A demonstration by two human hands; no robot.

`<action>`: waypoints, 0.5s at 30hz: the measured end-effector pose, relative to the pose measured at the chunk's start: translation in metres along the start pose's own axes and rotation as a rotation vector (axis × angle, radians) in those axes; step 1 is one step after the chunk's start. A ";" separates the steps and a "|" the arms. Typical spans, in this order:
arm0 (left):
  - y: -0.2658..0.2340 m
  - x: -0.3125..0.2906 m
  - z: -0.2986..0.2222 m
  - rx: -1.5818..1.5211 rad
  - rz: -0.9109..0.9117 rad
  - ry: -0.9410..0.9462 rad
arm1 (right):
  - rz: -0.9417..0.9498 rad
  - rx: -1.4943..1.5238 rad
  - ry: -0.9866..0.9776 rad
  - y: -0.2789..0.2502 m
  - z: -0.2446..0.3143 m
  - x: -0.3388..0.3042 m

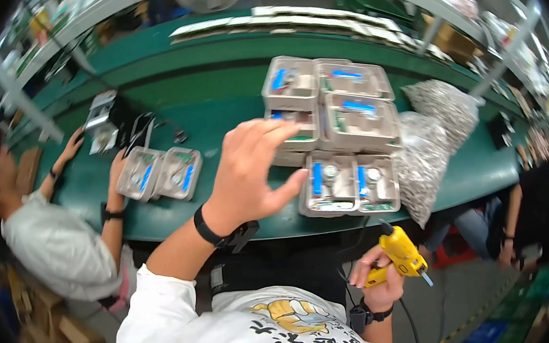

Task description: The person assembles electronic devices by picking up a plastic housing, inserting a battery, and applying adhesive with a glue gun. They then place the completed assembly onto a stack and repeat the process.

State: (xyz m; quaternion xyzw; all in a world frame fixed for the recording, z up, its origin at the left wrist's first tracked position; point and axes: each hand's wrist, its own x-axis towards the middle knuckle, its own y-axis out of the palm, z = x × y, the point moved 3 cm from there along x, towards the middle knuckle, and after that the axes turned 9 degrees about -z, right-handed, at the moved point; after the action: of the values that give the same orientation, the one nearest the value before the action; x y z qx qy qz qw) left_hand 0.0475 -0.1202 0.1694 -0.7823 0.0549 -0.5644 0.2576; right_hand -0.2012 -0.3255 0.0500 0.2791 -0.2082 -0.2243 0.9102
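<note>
My left hand [253, 173] hovers with its fingers spread just left of a stack of clear plastic trays [338, 109] on the green workbench [216, 111]. The trays hold small parts with blue pieces. The nearest tray [348, 184] lies by my fingertips, and the hand holds nothing. My right hand [381, 279] is low, off the bench edge, and grips a yellow electric screwdriver [402, 252] with its tip pointing down to the right. A cable runs from the tool.
Two silvery bags of small parts [430, 136] lie right of the trays. At the left a person in a grey shirt [57, 245] rests hands by two more trays [161, 173]. Another person [536, 212] sits at the right. Cardboard boxes [51, 325] stand at the lower left.
</note>
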 end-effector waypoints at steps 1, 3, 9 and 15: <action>-0.016 -0.026 0.013 -0.031 -0.058 -0.064 | 0.026 0.013 0.037 0.001 -0.005 -0.001; -0.040 -0.084 0.042 0.134 -0.128 -0.275 | 0.018 0.022 0.059 -0.005 -0.011 0.001; -0.094 -0.168 0.082 0.704 0.029 -0.588 | 0.106 0.099 0.175 0.020 -0.042 0.017; -0.088 -0.174 0.081 0.815 0.183 -0.690 | 0.221 0.135 0.234 0.052 -0.065 0.028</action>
State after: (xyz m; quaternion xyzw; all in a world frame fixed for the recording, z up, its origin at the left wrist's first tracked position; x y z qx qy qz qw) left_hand 0.0414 0.0488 0.0430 -0.7509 -0.1885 -0.2258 0.5913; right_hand -0.1303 -0.2752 0.0392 0.3393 -0.1448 -0.0745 0.9265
